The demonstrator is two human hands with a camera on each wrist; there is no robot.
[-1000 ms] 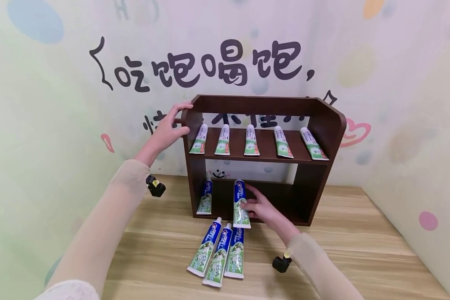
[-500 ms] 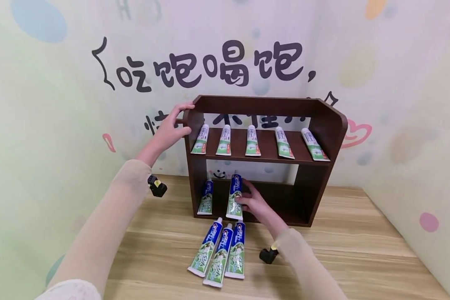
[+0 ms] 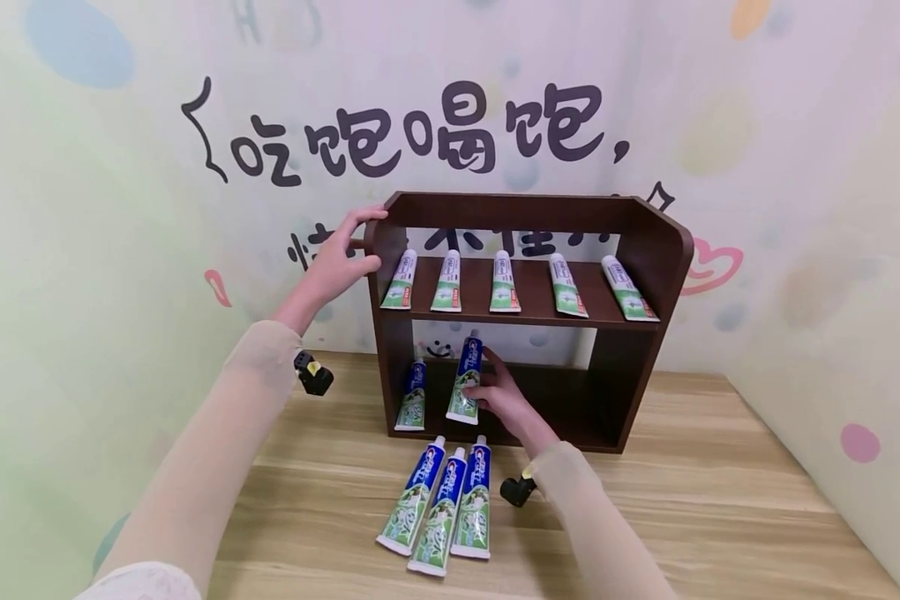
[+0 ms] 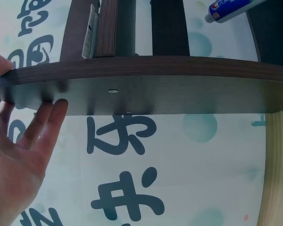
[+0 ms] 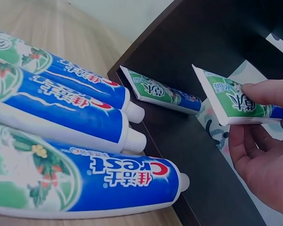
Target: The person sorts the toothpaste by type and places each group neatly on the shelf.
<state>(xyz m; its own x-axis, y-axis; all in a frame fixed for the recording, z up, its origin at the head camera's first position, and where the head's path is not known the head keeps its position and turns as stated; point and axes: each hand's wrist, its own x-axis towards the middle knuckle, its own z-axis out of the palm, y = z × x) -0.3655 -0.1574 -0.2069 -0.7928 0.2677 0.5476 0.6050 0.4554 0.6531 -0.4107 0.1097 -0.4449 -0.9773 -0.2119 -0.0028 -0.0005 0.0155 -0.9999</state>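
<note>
My right hand (image 3: 504,398) pinches a blue-and-green toothpaste tube (image 3: 467,379) between thumb and fingers, cap end up and tilted, at the front of the lower compartment of a dark brown shelf (image 3: 607,321). In the right wrist view the thumb lies on the printed face of the held tube (image 5: 231,96), fingers beneath. A matching tube (image 3: 412,396) leans at the left of that compartment. Three more toothpaste tubes (image 3: 440,508) lie on the table before the shelf. My left hand (image 3: 342,258) grips the left side panel (image 4: 146,87) at its upper edge.
Several white-and-green toothpaste tubes (image 3: 504,283) stand in a row on the upper shelf board. The wooden table (image 3: 690,483) extends to both sides. A printed wall (image 3: 532,67) stands close behind the shelf.
My right hand has carried the held tube up, slightly left and away from me, from above the table tubes into the lower compartment's opening. The left hand stays on the panel.
</note>
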